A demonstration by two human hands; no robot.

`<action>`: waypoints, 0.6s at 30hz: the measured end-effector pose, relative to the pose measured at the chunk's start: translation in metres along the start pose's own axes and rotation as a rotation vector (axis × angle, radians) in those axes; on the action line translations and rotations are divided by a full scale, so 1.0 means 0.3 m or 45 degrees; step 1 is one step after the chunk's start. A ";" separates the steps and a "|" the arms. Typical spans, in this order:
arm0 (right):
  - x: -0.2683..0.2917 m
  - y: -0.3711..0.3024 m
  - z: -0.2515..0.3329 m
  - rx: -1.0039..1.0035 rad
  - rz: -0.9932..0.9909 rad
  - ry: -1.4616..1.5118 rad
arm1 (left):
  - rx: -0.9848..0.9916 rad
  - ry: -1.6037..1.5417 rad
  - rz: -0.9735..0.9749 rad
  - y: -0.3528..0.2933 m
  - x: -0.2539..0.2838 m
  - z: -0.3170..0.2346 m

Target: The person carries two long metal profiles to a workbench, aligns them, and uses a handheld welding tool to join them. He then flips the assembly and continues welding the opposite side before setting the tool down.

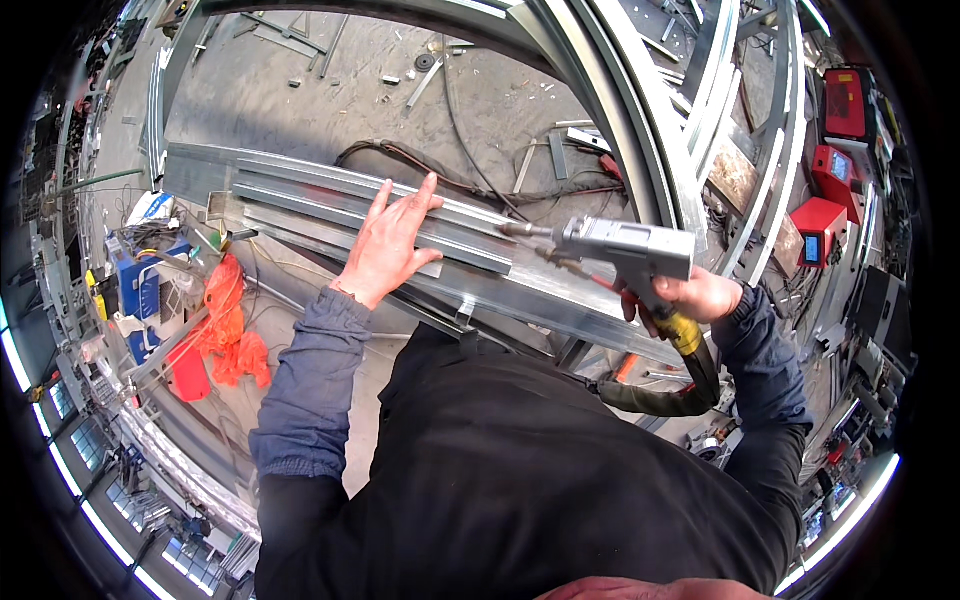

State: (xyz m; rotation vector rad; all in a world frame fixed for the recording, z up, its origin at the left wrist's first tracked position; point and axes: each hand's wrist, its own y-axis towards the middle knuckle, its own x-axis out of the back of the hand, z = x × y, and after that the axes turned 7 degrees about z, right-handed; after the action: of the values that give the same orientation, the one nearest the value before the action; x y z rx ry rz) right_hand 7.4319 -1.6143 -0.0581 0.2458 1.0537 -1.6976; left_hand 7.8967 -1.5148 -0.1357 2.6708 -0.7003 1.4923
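Note:
My left hand (388, 243) lies over the metal channel strips (300, 200) with its fingers spread, pressing lightly or resting on them. The strips lie side by side, lengthwise on a wide galvanized metal beam (560, 300). In my right hand (703, 294) is a grey, pistol-shaped welding gun (630, 246), fingers wrapped round its grip. Its narrow nozzle (520, 230) points left, close to the right end of the strips; whether it touches them I cannot tell. A yellow fitting (680, 333) and a thick sleeved hose (660, 402) run from the grip's lower end.
Long curved-looking metal frames (640, 120) stand ahead and to the right. Cables (430, 165) and metal offcuts lie on the floor beyond the beam. Red machines (820, 230) stand at right. Orange cloth (232, 320) and a blue crate (140, 285) are at left.

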 end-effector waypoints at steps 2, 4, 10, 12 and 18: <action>0.013 0.016 -0.036 0.003 0.031 0.020 | 0.012 -0.001 0.015 0.003 0.002 -0.001; 0.038 0.028 -0.054 -0.082 0.062 0.042 | 0.024 0.000 0.037 0.006 0.001 0.000; 0.109 0.060 -0.071 -0.189 0.125 0.080 | 0.031 0.008 0.053 0.009 0.009 0.000; 0.122 0.065 -0.076 -0.236 0.134 0.084 | 0.031 0.009 0.056 0.013 0.008 -0.002; 0.135 0.095 -0.086 -0.283 0.155 0.057 | 0.029 0.019 0.042 0.019 0.011 -0.010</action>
State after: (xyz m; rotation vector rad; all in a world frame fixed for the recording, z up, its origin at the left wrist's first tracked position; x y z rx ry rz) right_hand 7.4314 -1.6235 -0.1132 0.2009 1.2254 -1.4586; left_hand 7.8936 -1.5206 -0.1325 2.6743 -0.7348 1.5358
